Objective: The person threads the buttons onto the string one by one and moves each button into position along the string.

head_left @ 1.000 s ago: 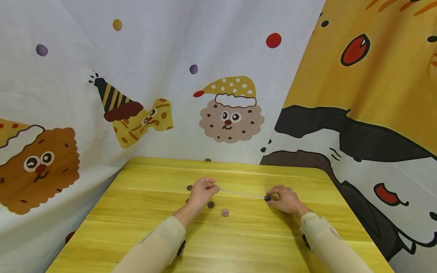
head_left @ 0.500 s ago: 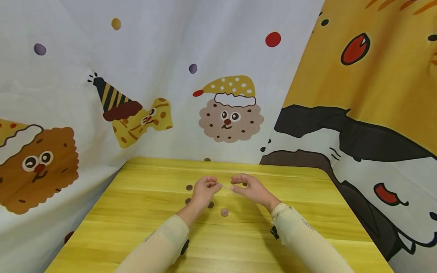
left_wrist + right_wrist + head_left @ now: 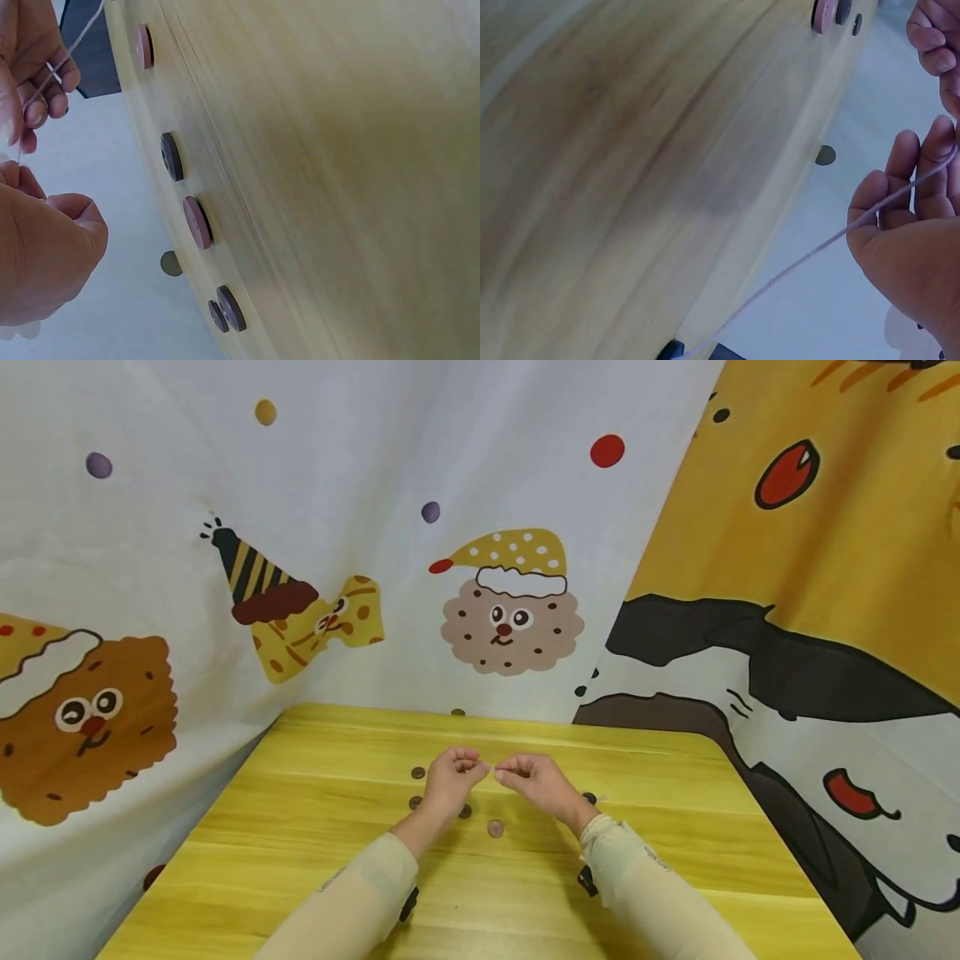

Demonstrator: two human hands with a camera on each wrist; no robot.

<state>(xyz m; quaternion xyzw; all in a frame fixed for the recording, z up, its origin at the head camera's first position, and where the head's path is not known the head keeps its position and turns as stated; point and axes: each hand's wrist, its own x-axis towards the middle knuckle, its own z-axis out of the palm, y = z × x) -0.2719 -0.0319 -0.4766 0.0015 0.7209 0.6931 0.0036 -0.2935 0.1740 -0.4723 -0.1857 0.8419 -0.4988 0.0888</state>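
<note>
My left hand (image 3: 450, 783) pinches a thin pale string, with thumb and fingertips together over the middle of the table. Close to its right, my right hand (image 3: 542, 783) also pinches the string, and the two sets of fingertips almost meet. The string (image 3: 802, 259) runs across the right hand's fingers in the right wrist view and down to a dark button (image 3: 589, 797). That button is to the right of the right hand, partly cut off in the right wrist view. The string's end between the fingertips is too small to make out.
Several loose buttons lie below and left of the hands: a pink button (image 3: 496, 828), a dark brown button (image 3: 465, 811) and others further left, such as a brown button (image 3: 417, 772). The wooden table (image 3: 337, 877) ends at a printed cloth backdrop (image 3: 360, 460).
My right hand has let go of the dark button and moved left to the left hand, where it now pinches the string. The left hand has stayed nearly in place.
</note>
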